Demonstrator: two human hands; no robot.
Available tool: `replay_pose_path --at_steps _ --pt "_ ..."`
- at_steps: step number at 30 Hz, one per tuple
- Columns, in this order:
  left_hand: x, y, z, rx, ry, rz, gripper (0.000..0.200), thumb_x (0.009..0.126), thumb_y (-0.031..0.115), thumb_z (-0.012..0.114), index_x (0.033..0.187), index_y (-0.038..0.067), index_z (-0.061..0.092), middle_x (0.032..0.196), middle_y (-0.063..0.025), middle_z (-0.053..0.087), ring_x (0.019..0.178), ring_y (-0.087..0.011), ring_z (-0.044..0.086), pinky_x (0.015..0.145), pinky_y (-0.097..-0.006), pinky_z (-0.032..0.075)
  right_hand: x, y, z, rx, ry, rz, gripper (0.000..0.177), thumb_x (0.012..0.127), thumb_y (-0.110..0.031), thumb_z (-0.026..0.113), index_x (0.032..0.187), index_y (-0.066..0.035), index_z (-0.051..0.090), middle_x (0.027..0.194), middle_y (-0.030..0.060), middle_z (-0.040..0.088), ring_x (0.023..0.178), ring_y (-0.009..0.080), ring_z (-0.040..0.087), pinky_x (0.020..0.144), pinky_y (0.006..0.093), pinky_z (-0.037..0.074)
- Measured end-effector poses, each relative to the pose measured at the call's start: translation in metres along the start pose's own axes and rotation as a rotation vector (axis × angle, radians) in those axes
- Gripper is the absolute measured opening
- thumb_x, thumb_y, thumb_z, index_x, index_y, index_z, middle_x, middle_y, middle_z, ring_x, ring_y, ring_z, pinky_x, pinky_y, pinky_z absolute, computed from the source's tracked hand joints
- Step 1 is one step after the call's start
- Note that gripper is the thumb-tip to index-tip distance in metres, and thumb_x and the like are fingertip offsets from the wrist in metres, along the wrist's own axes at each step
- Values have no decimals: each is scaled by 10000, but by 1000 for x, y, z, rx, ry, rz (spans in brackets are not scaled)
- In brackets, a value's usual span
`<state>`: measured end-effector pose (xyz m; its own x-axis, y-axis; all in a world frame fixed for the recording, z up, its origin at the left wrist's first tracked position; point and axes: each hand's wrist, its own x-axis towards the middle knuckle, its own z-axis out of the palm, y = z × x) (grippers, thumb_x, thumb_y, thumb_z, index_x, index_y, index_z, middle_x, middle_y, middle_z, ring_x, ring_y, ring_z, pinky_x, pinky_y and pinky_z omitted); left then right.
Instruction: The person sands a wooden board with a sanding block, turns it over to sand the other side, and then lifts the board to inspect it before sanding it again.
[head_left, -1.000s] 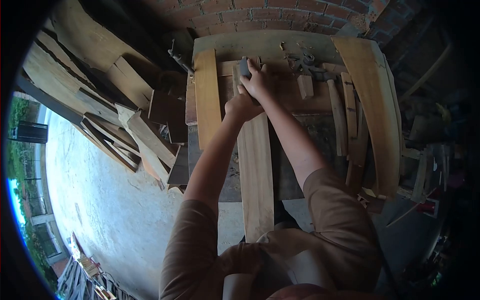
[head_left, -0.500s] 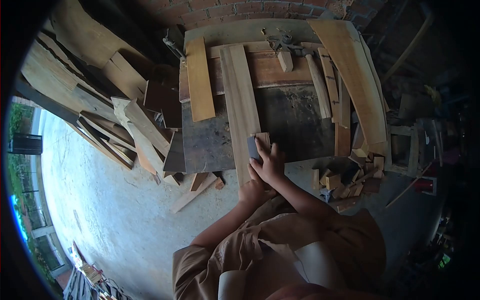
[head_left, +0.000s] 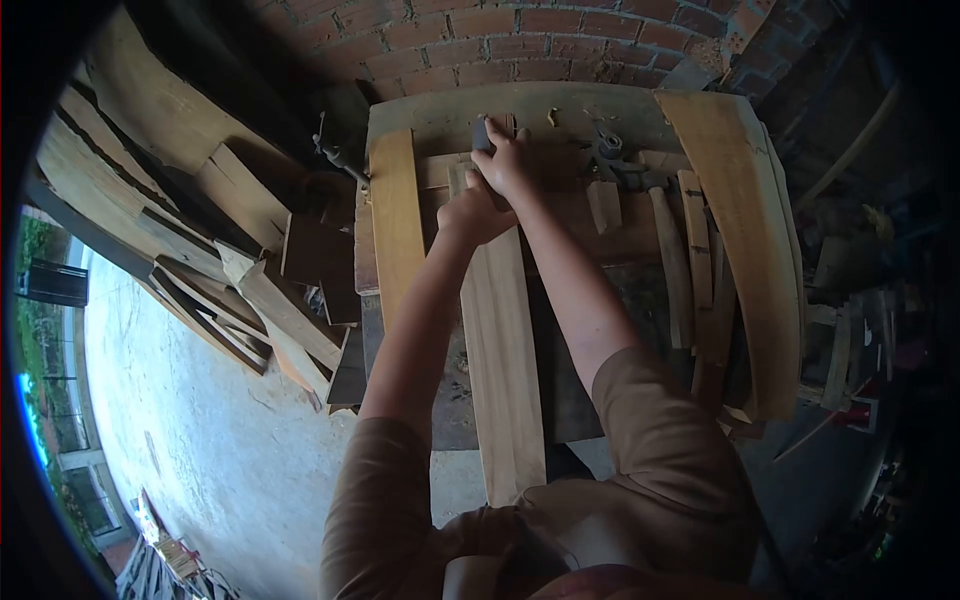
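A long pale board [head_left: 502, 370] runs from the far part of the workbench [head_left: 440, 110] back toward my body, its near end past the bench's front edge. Both arms are stretched out over it. My right hand [head_left: 508, 162] is closed round a dark block-like tool [head_left: 482, 133] at the board's far end, fingers resting on its top. Just behind and to the left, my left hand [head_left: 470, 208] is closed on the rear of the same tool, whose lower part is hidden by the hands. A yellowish board [head_left: 398, 210] lies to the left.
On the bench's right lie a wooden handle [head_left: 672, 265], a wide curved board [head_left: 745, 250] and a small wood block [head_left: 604, 207]. Stacked planks [head_left: 190, 230] lean at the left. A brick wall [head_left: 480, 45] stands behind the bench.
Both hands have moved away from my body along the board, with the dark tool, from its near part to its far end. The view has shifted, showing more wall.
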<state>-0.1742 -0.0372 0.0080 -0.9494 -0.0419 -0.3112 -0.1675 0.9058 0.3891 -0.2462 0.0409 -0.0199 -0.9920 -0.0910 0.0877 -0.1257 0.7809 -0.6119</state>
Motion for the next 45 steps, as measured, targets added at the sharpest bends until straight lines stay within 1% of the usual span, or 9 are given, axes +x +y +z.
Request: replay_pose_path --at_steps 6,12,15,18,24,32,37,42,45 --pt "-51 -2 22 8 32 -4 1115 612 681 587 1262 -137 196 945 -265 604 876 -346 619 726 -411 499 -51 -2 -6 -143 -40 6 652 723 -443 598 1316 -268 392 1105 212 442 1005 347 500 848 417 422" --pt "-261 6 102 -124 -40 -155 1187 611 652 602 1323 -127 59 807 -193 640 711 -312 649 580 -398 516 -273 12 -24 -125 -65 -151 656 717 -375 630 1316 -281 382 1010 176 455 928 342 492 775 468 384" --pt "-370 3 151 -164 -149 -201 1205 607 653 611 1322 -130 39 726 -162 642 625 -300 641 519 -394 507 -393 30 -29 -142 -61 -233 694 704 -367 655 1329 -261 373 1081 241 422 907 380 483 752 451 391" --pt "-408 3 173 -134 -196 -206 1219 608 660 607 1315 -143 24 684 -148 637 591 -290 637 497 -381 504 -444 32 -47 -131 -148 -230 708 701 -374 655 1333 -234 370 1063 228 422 889 356 473 735 431 382" --pt "-355 4 144 -70 -175 -147 1206 618 629 615 1311 -156 18 722 -157 639 614 -271 644 515 -364 512 -380 28 -31 -185 -70 -241 691 709 -382 645 1332 -266 370 1034 220 432 888 357 477 742 441 375" --pt "-146 -11 52 -35 -30 -64 1180 612 652 593 1292 -177 101 840 -210 632 758 -307 647 629 -377 517 -148 0 0 -95 -126 -43 641 728 -427 604 1317 -300 385 1099 195 455 1012 339 483 889 530 313" --pt "-38 -19 6 10 40 -46 921 628 659 589 1103 -98 365 918 -232 620 859 -332 624 711 -407 501 -37 -15 13 -74 -89 -10 625 734 -454 582 1312 -309 394 1115 180 462 1051 321 474 911 503 313" --pt "-69 -16 20 -29 32 -68 998 620 670 595 1175 -108 309 887 -220 629 844 -332 627 689 -403 503 -64 -8 14 -128 -43 -40 661 732 -449 596 1333 -350 341 1063 207 448 961 364 517 840 425 421" --pt "-148 -12 57 -55 20 -90 1087 616 671 592 1247 -126 210 852 -224 630 796 -332 635 665 -414 509 -152 1 3 -197 -13 -140 679 716 -412 631 1327 -339 346 1028 203 439 881 365 517 775 445 426"
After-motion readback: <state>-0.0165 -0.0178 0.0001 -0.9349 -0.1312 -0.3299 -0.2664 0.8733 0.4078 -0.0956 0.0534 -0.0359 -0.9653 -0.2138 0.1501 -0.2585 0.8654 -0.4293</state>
